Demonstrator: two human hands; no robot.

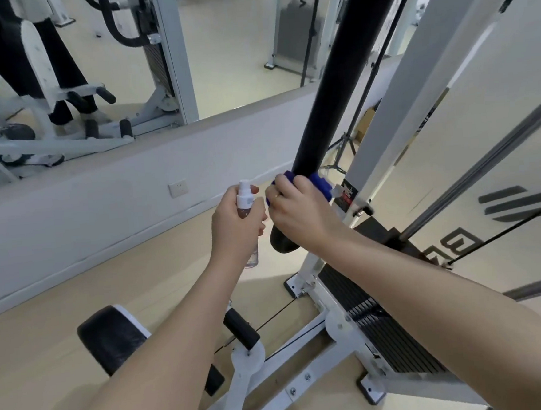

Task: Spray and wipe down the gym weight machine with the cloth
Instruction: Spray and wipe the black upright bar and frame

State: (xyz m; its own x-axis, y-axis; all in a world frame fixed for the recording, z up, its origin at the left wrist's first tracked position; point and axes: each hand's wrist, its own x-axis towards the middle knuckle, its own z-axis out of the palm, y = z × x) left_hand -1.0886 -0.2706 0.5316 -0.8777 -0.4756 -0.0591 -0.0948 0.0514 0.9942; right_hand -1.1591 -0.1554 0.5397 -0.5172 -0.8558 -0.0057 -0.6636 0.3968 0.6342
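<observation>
A thick black padded bar (343, 71) of the white weight machine (412, 99) slants down through the middle of the head view. My right hand (298, 212) grips a blue cloth (319, 182) wrapped round the bar near its lower end. Just to the left, my left hand (235, 223) holds a small clear spray bottle (245, 203) upright, its white nozzle above my fingers. The bottle's lower part shows below my palm.
The weight stack (386, 321) and white base frame (293, 363) lie below my arms. A black seat pad (112, 337) sits at lower left. A low white wall (102, 200) with a socket (177, 188) runs behind, under a large mirror (92, 57). A black cable (505, 233) crosses at right.
</observation>
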